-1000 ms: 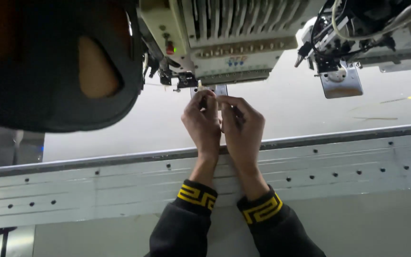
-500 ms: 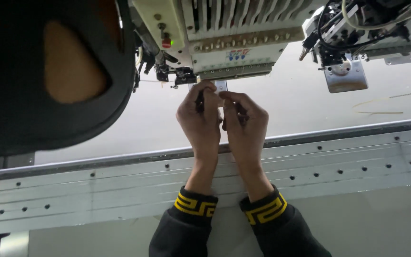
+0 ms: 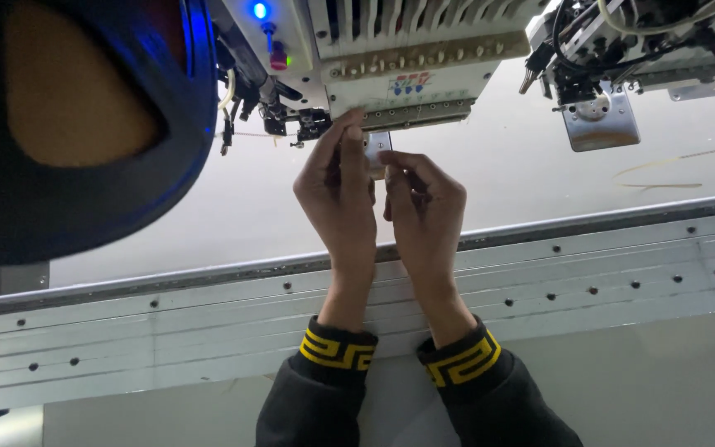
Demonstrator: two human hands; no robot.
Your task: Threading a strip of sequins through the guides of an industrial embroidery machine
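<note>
Both hands up at machine head (image 3: 407, 79), w/ small metal plate (image 3: 379, 146) just under it. Left hand (image 3: 337, 194) fingertips touch head's lower edge, grip loose, holding nothing visible. Right hand (image 3: 422, 203) pinched shut near plate; can't tell on what.

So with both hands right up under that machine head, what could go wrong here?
1. The left hand has its fingertips at the needle row of the embroidery head, and a blue light is lit there; if the needles moved, fingers could get pricked.
2. The right hand is pinched close beside the left, perhaps on a fine thread too thin to see; a tug might snap it.
3. A dark rounded frame blocks the view to the left.
</note>
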